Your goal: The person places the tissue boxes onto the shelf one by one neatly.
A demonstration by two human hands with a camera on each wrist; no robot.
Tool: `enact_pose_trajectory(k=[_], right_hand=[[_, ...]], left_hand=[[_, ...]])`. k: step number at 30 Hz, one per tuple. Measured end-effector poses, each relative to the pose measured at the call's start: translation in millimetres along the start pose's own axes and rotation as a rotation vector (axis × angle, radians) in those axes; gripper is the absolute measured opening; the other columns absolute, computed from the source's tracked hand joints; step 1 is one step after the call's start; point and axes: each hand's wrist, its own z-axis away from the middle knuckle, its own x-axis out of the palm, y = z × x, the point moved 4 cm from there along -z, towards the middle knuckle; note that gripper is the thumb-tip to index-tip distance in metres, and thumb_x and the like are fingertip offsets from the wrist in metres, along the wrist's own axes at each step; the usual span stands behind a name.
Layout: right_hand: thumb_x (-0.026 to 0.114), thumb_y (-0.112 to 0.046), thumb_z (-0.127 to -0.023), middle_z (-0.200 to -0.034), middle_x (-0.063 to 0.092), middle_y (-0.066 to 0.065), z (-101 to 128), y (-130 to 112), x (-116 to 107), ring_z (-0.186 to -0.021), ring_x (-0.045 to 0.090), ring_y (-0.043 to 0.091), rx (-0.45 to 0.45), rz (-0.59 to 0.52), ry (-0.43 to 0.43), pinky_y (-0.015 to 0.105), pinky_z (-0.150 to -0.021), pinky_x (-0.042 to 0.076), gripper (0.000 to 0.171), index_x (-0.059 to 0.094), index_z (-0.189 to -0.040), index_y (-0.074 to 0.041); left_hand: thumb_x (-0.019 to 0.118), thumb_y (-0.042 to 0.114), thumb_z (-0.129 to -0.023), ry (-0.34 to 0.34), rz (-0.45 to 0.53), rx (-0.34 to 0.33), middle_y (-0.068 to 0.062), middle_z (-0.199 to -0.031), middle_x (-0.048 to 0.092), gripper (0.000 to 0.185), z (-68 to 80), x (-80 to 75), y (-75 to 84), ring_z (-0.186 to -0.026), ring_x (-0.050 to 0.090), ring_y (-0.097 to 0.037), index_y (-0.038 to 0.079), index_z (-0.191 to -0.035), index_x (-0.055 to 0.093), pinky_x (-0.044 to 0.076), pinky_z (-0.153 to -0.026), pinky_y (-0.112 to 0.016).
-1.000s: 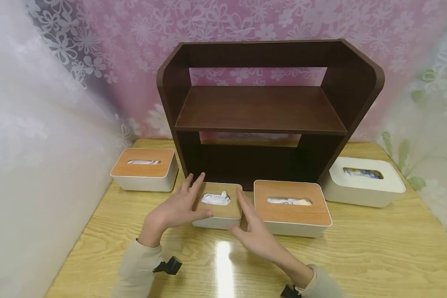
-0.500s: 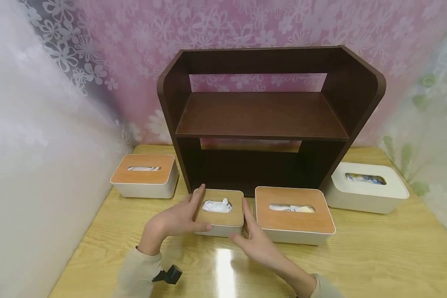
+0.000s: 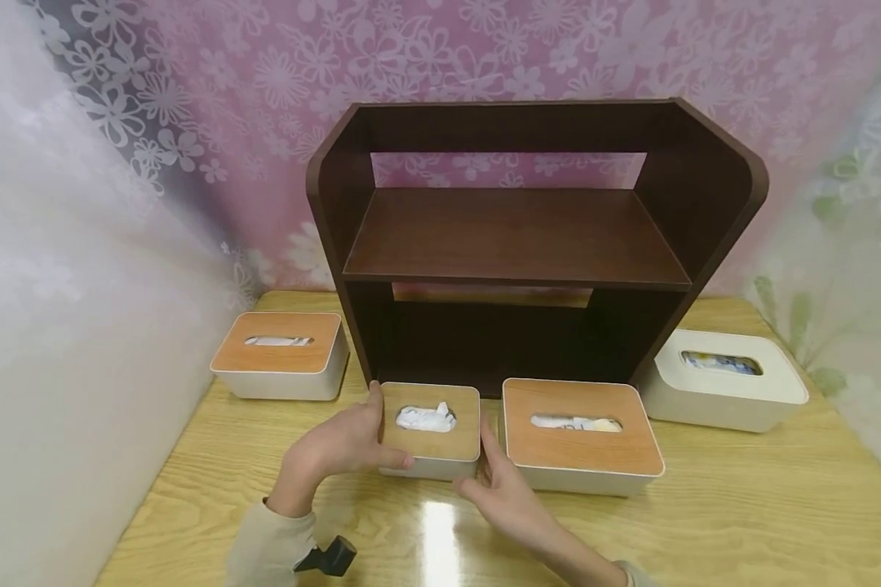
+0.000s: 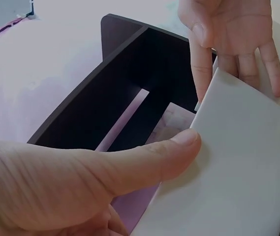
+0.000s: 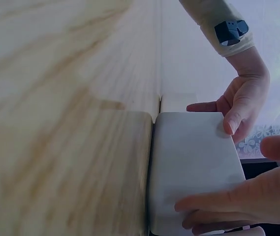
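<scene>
A small white tissue box (image 3: 431, 432) with a wooden lid and tissue poking from its slot sits on the table in front of the dark shelf. My left hand (image 3: 356, 444) grips its left end, thumb (image 4: 171, 150) on the front wall and fingers along the side. My right hand (image 3: 490, 479) holds the right end, fingers (image 5: 228, 201) lying across the white wall (image 5: 194, 157). In the right wrist view the left hand (image 5: 243, 105) shows at the box's far end. In the left wrist view the right hand (image 4: 233, 34) sits beyond the box (image 4: 243, 167).
A dark brown two-level shelf (image 3: 514, 236) stands at the back of the wooden table (image 3: 741, 505). A wood-lidded box (image 3: 580, 436) lies directly right of the small one. Another (image 3: 279, 359) is at the left, an all-white box (image 3: 723, 383) at the right. Patterned curtains close in the sides.
Both hands moved from hovering open over the small box to closing on its two ends. The head view tilted slightly; the box has barely shifted.
</scene>
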Motion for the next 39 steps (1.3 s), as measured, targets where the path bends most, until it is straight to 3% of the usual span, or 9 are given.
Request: enact_pose_trajectory(k=[4,10,18,20,21,27,28,34,39], right_hand=[[0.059,-0.003,-0.091,-0.164,-0.012,0.019,-1,2,2,-0.15,0.004,0.032,-0.037,-0.02,-0.004,0.034,-0.112,0.02,0.097,-0.012,-0.156,0.0],[0.057,0.001,-0.09,-0.163,-0.013,0.02,-6,4,0,-0.15,0.006,0.034,-0.045,-0.032,-0.012,0.029,-0.111,0.023,0.096,-0.015,-0.155,0.001],[0.058,-0.005,-0.092,-0.163,-0.013,0.015,-10,0,-7,-0.15,0.002,0.034,0.008,0.036,0.027,0.047,-0.117,0.017,0.1,-0.017,-0.157,-0.011],[0.059,-0.005,-0.091,-0.163,-0.013,0.016,-13,0,-5,-0.149,0.003,0.034,0.01,0.055,0.032,0.051,-0.117,0.017,0.102,-0.019,-0.157,-0.012],[0.059,-0.005,-0.091,-0.163,-0.013,0.015,-14,0,-4,-0.15,0.006,0.032,0.013,0.063,0.036,0.049,-0.117,0.023,0.102,-0.019,-0.157,-0.013],[0.059,-0.005,-0.089,-0.165,-0.014,0.007,-25,-1,0,-0.15,0.005,0.023,-0.005,0.052,0.096,0.04,-0.118,0.021,0.105,-0.019,-0.157,-0.016],[0.059,-0.005,-0.089,-0.165,-0.014,0.008,-27,-2,0,-0.15,0.004,0.023,-0.015,0.039,0.107,0.042,-0.118,0.014,0.104,-0.019,-0.157,-0.015],[0.058,-0.003,-0.088,-0.164,-0.009,0.017,-29,0,2,-0.15,0.011,0.03,-0.021,-0.011,0.141,0.048,-0.117,0.02,0.103,-0.019,-0.157,-0.011],[0.057,-0.005,-0.089,-0.165,-0.01,0.014,-29,0,3,-0.15,0.011,0.031,-0.009,-0.038,0.144,0.05,-0.117,0.022,0.103,-0.021,-0.156,-0.015]], left_hand=[[0.085,0.047,-0.074,0.008,0.018,0.005,-0.033,-0.134,0.055,0.129,0.4,-0.8,-1.0,-0.111,0.061,-0.023,-0.015,-0.153,0.004,0.048,-0.098,-0.042],[0.087,0.042,-0.074,0.039,0.087,0.011,-0.031,-0.143,0.046,0.127,-5.5,-1.9,-3.4,-0.12,0.057,-0.027,-0.011,-0.154,0.004,0.046,-0.102,-0.044],[0.088,0.039,-0.074,0.093,0.117,0.008,-0.029,-0.139,0.052,0.126,-17.9,-8.3,1.4,-0.108,0.061,-0.024,-0.003,-0.157,0.003,0.048,-0.097,-0.044],[0.087,0.038,-0.074,0.104,0.114,-0.004,-0.029,-0.141,0.05,0.125,-18.0,-7.5,0.6,-0.112,0.06,-0.025,-0.003,-0.158,0.003,0.048,-0.098,-0.044],[0.087,0.038,-0.075,0.109,0.112,-0.01,-0.03,-0.141,0.049,0.125,-17.7,-6.9,0.0,-0.113,0.06,-0.026,-0.003,-0.158,0.003,0.048,-0.098,-0.044],[0.087,0.036,-0.076,0.17,0.129,-0.033,-0.03,-0.144,0.046,0.123,-16.0,-6.2,-0.2,-0.119,0.059,-0.031,-0.002,-0.158,0.002,0.048,-0.098,-0.047],[0.086,0.037,-0.076,0.18,0.13,-0.035,-0.03,-0.145,0.046,0.123,-16.3,-6.1,0.2,-0.119,0.059,-0.032,-0.002,-0.158,0.003,0.048,-0.098,-0.047],[0.085,0.037,-0.077,0.202,0.127,-0.044,-0.029,-0.146,0.045,0.12,-15.8,-1.1,1.7,-0.126,0.054,-0.035,-0.003,-0.158,0.006,0.047,-0.1,-0.048],[0.086,0.032,-0.078,0.249,0.138,-0.032,-0.028,-0.143,0.049,0.116,-14.8,-1.4,3.9,-0.122,0.058,-0.033,-0.003,-0.158,0.009,0.049,-0.097,-0.047]])
